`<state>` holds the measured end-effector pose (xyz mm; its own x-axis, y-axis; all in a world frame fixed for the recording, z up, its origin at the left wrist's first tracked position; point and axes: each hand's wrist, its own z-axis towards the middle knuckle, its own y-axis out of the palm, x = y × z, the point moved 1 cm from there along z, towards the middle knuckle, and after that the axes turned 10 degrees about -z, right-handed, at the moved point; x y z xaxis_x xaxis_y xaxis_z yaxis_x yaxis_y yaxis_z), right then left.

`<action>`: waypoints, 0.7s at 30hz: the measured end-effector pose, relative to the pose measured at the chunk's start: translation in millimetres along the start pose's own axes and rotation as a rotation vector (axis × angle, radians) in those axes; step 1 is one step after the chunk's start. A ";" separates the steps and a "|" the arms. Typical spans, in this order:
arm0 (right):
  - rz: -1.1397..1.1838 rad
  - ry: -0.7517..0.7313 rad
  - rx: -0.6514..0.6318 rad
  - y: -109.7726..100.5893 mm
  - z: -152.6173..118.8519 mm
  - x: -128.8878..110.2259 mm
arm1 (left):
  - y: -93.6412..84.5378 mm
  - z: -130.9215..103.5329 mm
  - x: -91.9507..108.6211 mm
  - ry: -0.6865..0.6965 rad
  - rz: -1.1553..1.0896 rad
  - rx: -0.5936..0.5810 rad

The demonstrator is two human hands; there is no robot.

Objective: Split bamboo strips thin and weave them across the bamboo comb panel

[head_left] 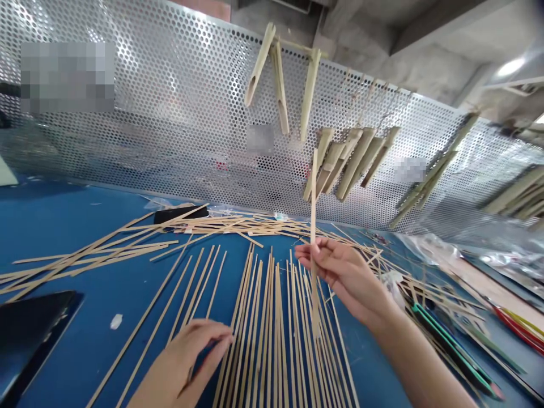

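Observation:
My right hand [344, 272] is closed, pinching a thin bamboo strip [313, 209] between thumb and fingers. The strip stands nearly upright, its lower end over the rows of strips on the table. My left hand [182, 362] is low in the view, fingers curled and thumb tip close to the fingertips, with nothing visible between them. Those fingertips are beside the middle row of bamboo strips [255, 317], but contact cannot be made out. Several more spaced strips [159, 323] lie to the left, partly behind this hand.
Loose bamboo strips [263, 226] are piled along the back of the blue table [127, 277], over a black object [181, 215]. A dark tablet-like object [38, 334] lies left. Green-edged tools [450, 345] are at right. Bamboo pieces [361, 161] hang on the perforated metal screen [178, 113].

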<state>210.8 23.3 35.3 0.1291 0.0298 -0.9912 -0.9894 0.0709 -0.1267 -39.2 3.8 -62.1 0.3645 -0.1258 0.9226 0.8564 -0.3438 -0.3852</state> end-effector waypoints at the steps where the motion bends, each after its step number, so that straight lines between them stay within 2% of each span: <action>1: 0.028 0.005 -0.021 3.2 -3.6 1.9 | 0.6 2.5 12.4 -0.020 -0.020 -0.069; 3: 0.091 0.012 -0.040 9.2 -10.0 4.5 | 3.3 9.5 38.9 -0.074 -0.080 -0.186; 6: 0.170 0.001 -0.011 14.8 -17.4 3.2 | 14.8 23.5 71.7 -0.028 -0.250 -0.241; 10: 0.166 -0.044 0.037 14.5 -22.2 -3.0 | 39.4 37.6 84.3 -0.047 -0.578 -0.406; 12: 0.150 -0.070 0.054 13.4 -22.4 -3.6 | 45.7 40.9 83.8 -0.058 -0.661 -0.429; 15: 0.070 -0.086 0.049 14.2 -21.8 0.5 | 40.6 44.3 85.7 -0.040 -0.638 -0.314; 18: -0.117 -0.059 -0.033 18.4 -22.0 6.1 | 24.4 49.5 91.6 0.040 -0.539 -0.102; 21: -0.227 -0.004 -0.097 23.0 -22.8 9.6 | 11.4 55.8 95.2 0.086 -0.499 0.017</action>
<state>187.8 2.4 22.0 0.3486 0.0277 -0.9369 -0.9369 -0.0198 -0.3492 25.7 39.9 20.4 -0.1213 -0.0264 0.9923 0.9246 -0.3668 0.1032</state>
